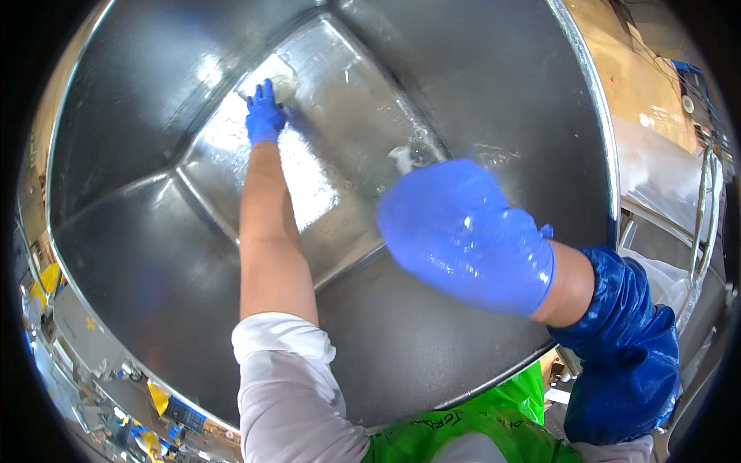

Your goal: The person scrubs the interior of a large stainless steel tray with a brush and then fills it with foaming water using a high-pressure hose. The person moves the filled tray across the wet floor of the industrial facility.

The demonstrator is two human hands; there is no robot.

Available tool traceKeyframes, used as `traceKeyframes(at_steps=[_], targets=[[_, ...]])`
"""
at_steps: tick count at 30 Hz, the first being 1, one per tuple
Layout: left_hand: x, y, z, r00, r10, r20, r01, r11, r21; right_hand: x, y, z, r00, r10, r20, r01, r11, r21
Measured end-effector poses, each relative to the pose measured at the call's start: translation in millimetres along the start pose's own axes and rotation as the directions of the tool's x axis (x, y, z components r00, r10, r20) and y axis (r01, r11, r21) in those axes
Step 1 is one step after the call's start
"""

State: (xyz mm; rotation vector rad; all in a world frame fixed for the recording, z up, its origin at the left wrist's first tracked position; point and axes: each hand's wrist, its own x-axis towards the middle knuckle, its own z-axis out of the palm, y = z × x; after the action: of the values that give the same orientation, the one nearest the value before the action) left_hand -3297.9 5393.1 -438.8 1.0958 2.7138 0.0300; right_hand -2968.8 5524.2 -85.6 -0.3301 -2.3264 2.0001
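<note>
Below me opens a large, deep metal tub [370, 347] with a wet, shiny rectangular floor. My left hand [266, 113], in a blue glove, reaches down to the tub's bottom at the upper left, fingers spread beside a pale, translucent patch [281, 81] whose nature I cannot tell. Much nearer the camera is my right hand [463, 231], also blue-gloved and blurred; its fingers are hidden, so what it holds, if anything, does not show. Beyond it a small whitish, wet thing [403, 157] lies near the floor's right corner. A dark blue sleeve cover is on my right forearm.
The tub's thick metal rim [596, 87] curves around the work. At the right stand a metal tube rail [703, 214] and clear plastic sheeting [660, 168]. My green apron [480, 419] touches the near rim. Yellow and blue items lie outside at the lower left.
</note>
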Motion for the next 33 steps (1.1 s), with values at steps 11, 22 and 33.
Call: traceKeyframes(at_steps=[11,22,33], targets=[[-47,49,-6,0.983,-0.178,-0.052,0.138,0.887,-0.44,13,0,2,0.964,-0.177,0.2,0.253,0.845,-0.471],[-253,163,-172,0.965,0.254,0.066,-0.04,0.391,-0.92,16,107,68,0.41,0.909,0.075,-0.87,0.366,0.33],[-314,133,-205,0.986,-0.009,0.164,0.161,0.255,-0.953,5,70,94,0.963,0.176,-0.206,-0.263,0.789,-0.555]])
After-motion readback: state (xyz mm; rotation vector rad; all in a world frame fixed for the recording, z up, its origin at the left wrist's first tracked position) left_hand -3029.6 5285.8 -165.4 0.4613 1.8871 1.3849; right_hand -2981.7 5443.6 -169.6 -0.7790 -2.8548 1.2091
